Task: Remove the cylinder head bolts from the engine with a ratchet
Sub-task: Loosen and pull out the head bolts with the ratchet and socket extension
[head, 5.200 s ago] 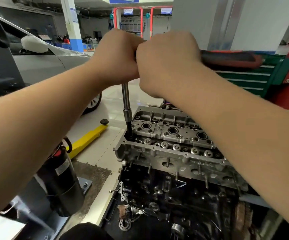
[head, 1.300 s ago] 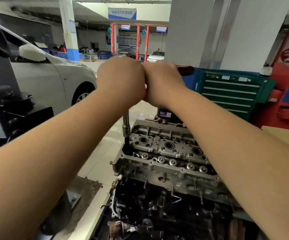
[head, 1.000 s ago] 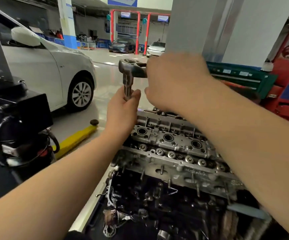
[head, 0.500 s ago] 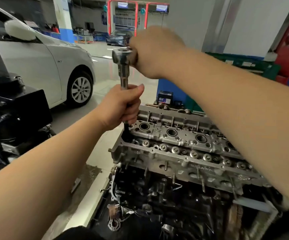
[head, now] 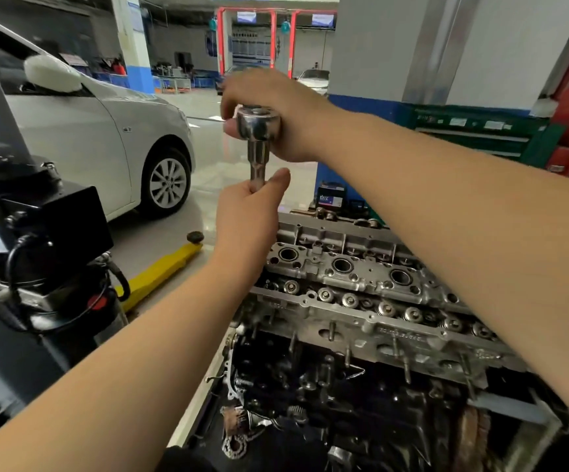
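— Where's the chrome steel ratchet (head: pixel 258 122)?
— Raised above the grey aluminium cylinder head (head: pixel 361 287); right hand (head: pixel 276 110) fingers wrap its head.
— The left hand (head: pixel 247 216)?
— Fingers grip the extension bar (head: pixel 256 165) below.

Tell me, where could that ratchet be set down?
Bare floor lies between the car, the yellow lift arm and the engine. The engine's top is crowded with bolts and ports. Both hands, left and right, hold the ratchet.
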A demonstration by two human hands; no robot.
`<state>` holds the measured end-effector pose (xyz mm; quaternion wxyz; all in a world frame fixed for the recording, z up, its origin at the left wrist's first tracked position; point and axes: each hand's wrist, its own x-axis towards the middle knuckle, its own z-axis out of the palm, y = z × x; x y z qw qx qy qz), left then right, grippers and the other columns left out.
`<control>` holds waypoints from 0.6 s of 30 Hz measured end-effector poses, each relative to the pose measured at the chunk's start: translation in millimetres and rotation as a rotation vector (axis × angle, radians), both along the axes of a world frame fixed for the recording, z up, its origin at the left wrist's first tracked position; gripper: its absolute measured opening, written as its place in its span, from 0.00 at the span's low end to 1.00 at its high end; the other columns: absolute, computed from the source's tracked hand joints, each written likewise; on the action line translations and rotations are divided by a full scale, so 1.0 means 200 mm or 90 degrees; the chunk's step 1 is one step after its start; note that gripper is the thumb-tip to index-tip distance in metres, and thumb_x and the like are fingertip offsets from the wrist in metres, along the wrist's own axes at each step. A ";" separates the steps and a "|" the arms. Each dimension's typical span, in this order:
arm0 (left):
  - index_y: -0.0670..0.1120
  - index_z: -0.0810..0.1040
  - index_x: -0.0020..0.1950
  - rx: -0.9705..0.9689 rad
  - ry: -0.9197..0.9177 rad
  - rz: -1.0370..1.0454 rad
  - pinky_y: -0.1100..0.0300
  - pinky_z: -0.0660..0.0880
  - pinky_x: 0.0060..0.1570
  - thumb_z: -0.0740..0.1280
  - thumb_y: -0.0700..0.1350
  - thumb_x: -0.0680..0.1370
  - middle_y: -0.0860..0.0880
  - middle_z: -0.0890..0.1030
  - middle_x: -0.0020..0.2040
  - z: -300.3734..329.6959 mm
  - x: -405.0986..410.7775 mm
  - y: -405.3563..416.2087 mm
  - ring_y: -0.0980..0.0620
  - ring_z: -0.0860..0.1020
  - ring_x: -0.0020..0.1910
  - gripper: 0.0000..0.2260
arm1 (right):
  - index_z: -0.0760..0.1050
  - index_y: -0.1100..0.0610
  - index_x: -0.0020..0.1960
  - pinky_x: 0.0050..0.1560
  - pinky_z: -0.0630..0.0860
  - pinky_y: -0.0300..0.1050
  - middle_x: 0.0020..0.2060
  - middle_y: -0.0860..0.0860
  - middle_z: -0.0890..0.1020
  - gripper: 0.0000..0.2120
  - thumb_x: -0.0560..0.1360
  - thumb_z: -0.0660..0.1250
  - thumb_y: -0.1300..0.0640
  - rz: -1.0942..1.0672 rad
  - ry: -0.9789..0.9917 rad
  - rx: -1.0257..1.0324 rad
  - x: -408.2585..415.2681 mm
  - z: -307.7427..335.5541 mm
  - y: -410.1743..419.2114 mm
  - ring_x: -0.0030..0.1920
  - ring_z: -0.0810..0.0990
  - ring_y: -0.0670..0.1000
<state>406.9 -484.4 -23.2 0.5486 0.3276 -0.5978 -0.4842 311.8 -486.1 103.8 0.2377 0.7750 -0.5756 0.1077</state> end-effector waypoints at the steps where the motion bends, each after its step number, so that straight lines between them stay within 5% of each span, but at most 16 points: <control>1: 0.32 0.66 0.38 0.007 0.004 0.008 0.53 0.67 0.36 0.70 0.56 0.79 0.43 0.66 0.30 0.00 0.01 -0.01 0.47 0.65 0.28 0.28 | 0.76 0.53 0.57 0.62 0.72 0.50 0.56 0.50 0.78 0.07 0.83 0.62 0.52 0.039 -0.003 0.004 0.03 0.00 -0.04 0.57 0.75 0.52; 5: 0.30 0.68 0.36 0.021 0.038 -0.004 0.54 0.68 0.31 0.69 0.53 0.79 0.44 0.67 0.24 -0.02 0.04 -0.05 0.47 0.67 0.24 0.27 | 0.72 0.51 0.43 0.49 0.72 0.50 0.45 0.49 0.75 0.06 0.80 0.63 0.56 0.015 0.025 -0.056 0.09 -0.01 -0.10 0.47 0.73 0.53; 8: 0.38 0.69 0.30 0.014 -0.022 -0.057 0.58 0.68 0.25 0.69 0.51 0.80 0.46 0.69 0.22 0.01 0.06 -0.08 0.47 0.69 0.20 0.24 | 0.65 0.52 0.37 0.37 0.67 0.50 0.35 0.51 0.72 0.10 0.76 0.62 0.56 -0.130 0.028 -0.091 0.05 0.00 -0.01 0.42 0.74 0.57; 11: 0.42 0.74 0.31 -0.015 -0.108 -0.097 0.60 0.73 0.23 0.69 0.50 0.81 0.46 0.75 0.24 0.06 0.06 -0.10 0.47 0.75 0.22 0.21 | 0.64 0.55 0.38 0.35 0.65 0.49 0.32 0.52 0.67 0.14 0.78 0.64 0.53 -0.324 0.077 -0.142 -0.01 -0.02 0.21 0.35 0.72 0.57; 13: 0.41 0.74 0.33 -0.020 -0.101 -0.101 0.63 0.70 0.21 0.68 0.46 0.81 0.48 0.75 0.24 0.07 0.04 -0.08 0.48 0.75 0.21 0.18 | 0.60 0.55 0.35 0.37 0.67 0.48 0.31 0.52 0.65 0.17 0.78 0.64 0.52 -0.334 0.129 -0.181 0.01 -0.06 0.37 0.33 0.69 0.55; 15: 0.43 0.71 0.32 -0.025 -0.081 -0.064 0.69 0.64 0.19 0.66 0.40 0.80 0.53 0.72 0.21 0.05 0.03 -0.04 0.55 0.70 0.18 0.16 | 0.66 0.58 0.39 0.42 0.68 0.49 0.30 0.52 0.62 0.12 0.79 0.60 0.56 -0.314 0.109 -0.169 0.08 -0.09 0.48 0.38 0.69 0.57; 18: 0.45 0.66 0.29 -0.049 -0.072 -0.005 0.68 0.61 0.18 0.64 0.41 0.74 0.55 0.68 0.17 0.03 0.04 0.00 0.59 0.65 0.15 0.14 | 0.75 0.54 0.55 0.32 0.59 0.45 0.31 0.52 0.61 0.09 0.79 0.59 0.61 -0.290 0.120 -0.117 0.15 -0.09 0.54 0.33 0.65 0.57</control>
